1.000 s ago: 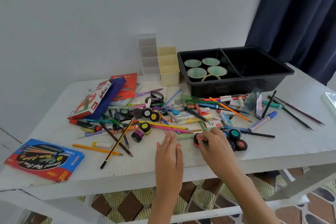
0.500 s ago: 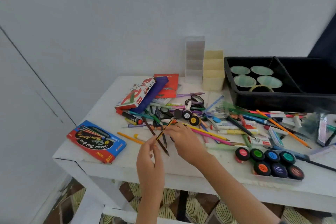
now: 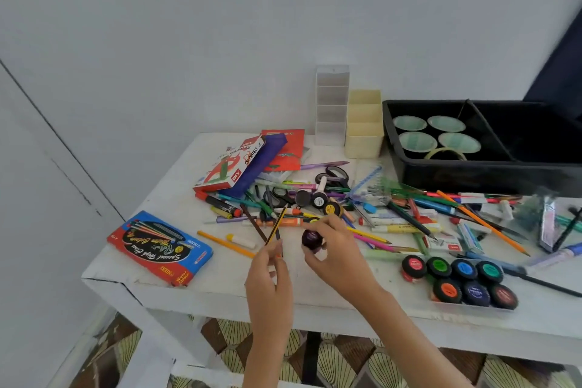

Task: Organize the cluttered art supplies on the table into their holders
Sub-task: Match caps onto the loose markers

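— Where is the purple paint pot (image 3: 311, 239)?
— Off the table (image 3: 220, 287). The right hand (image 3: 337, 249) has its grip curled round it, just above the near side of the heap in the middle. A second ago that hand was near the front edge, further right, and the pot lay in the heap.
— And the left hand (image 3: 267, 287)?
— It lay flat near the front edge then. Now its grip pinches the lower end of the striped pencil (image 3: 277, 227), whose other end points up into the heap.
— What does that mean for the tidying?
— Two things are out of the clutter at once. I'd guess the pot joins the seven paint pots (image 3: 459, 283) grouped by the front edge to the right. The pencil probably goes to the cream holder (image 3: 363, 142) or the clear holder (image 3: 330, 123) at the back edge, beside the black bin (image 3: 472, 176).
— Room to move?
— There is bare table along the front edge on both sides of the hands, toward the pots and toward the watercolour pencil box (image 3: 157, 246) at the front left corner. The way to the holders crosses the heap and passes near the oil pastels box (image 3: 230, 167), so lifting over looks safer than sliding. The grouped pots sit close to the front edge, where a nudge could tip one off.
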Demonstrator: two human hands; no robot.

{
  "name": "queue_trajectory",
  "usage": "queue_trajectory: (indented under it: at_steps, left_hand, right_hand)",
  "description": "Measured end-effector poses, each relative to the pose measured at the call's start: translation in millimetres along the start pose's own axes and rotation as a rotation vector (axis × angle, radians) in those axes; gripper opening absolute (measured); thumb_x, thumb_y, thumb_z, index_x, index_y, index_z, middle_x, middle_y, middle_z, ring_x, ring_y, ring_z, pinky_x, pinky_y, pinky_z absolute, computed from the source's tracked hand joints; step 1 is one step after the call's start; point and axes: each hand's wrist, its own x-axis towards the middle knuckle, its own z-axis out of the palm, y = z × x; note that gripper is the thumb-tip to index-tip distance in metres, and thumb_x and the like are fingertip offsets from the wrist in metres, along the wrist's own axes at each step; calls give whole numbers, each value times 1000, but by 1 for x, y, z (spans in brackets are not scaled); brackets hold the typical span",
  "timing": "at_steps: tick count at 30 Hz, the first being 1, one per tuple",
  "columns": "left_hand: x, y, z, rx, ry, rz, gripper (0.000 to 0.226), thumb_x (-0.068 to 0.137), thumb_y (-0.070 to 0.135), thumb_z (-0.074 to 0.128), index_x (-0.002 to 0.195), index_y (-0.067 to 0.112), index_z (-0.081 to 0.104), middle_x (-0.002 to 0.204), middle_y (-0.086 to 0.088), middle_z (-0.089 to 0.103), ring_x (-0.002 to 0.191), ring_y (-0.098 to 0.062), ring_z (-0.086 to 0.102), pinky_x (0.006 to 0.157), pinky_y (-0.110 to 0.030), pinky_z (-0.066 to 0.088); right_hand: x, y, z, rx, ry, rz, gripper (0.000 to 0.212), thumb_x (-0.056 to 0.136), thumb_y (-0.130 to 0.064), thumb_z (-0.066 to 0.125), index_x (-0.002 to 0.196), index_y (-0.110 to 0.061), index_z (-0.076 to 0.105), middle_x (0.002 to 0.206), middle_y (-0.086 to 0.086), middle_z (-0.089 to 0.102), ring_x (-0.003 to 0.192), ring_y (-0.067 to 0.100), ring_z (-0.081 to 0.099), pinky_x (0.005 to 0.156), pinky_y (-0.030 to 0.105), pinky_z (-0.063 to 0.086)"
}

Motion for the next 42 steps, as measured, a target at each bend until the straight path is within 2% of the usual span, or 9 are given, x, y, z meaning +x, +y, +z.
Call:
queue_trajectory:
  at_steps: [8,13,16,19,23,27,31,37,42]
  left_hand:
    - [-18,17,40,-73,-272,16,26,96,12,46,117,23,58,115,10,60,104,8,52,84,-6,42]
    - [-32,27,63,-33,-524,100,41,93,27,54,133,26,46,137,14,46,127,1,40,108,-25,35]
    - [-37,29,70,55,-607,161,62,87,33,63,141,22,36,149,11,26,139,-3,20,104,0,11]
    - [-37,28,74,102,-618,181,73,82,37,66,144,18,31,145,15,19,141,-5,14,94,8,2]
    - [-36,24,76,146,-620,195,82,78,39,67,145,13,29,146,14,19,141,-5,14,97,4,3]
    - [-37,25,78,188,-627,201,81,79,38,66,145,12,27,147,15,14,142,-6,10,103,-6,4]
    - [-38,27,79,201,-624,201,79,82,38,64,145,11,26,154,7,15,143,-7,8,103,-7,2]
    - [-38,27,78,208,-603,202,80,79,42,64,145,11,29,153,8,18,142,-7,11,104,-9,4]
    - [-39,28,80,238,-599,209,80,80,41,62,144,8,27,153,6,17,143,-9,11,104,-8,4]
  right_hand:
    - [-40,14,-74,83,83,231,26,74,-12,76,96,-22,66,92,-7,62,84,1,57,72,4,44]
    - [-64,30,-113,63,52,347,32,73,-6,77,94,-27,67,93,-15,61,84,-4,56,71,2,44]
    - [-75,41,-126,41,28,400,40,72,3,74,94,-30,66,98,-13,57,88,0,58,75,3,45]
    - [-84,48,-132,57,-21,416,40,71,3,76,98,-25,70,101,-11,55,93,3,58,82,9,48]
    - [-90,54,-130,-27,-91,393,40,73,-4,77,104,-26,69,101,-10,54,95,6,55,88,19,48]
    - [-88,57,-119,-191,-172,381,42,81,-9,69,120,-24,63,100,-8,45,103,11,42,87,16,31]
    - [-86,53,-117,-336,-238,377,43,89,-19,61,130,-30,54,112,-5,49,108,15,38,93,26,35]
    - [-87,40,-115,-411,-250,382,29,97,-34,44,125,-35,51,112,-6,59,102,15,40,80,26,30]
    - [-77,31,-111,-630,-295,400,28,95,-35,43,119,-27,55,112,-2,61,110,21,42,90,32,31]
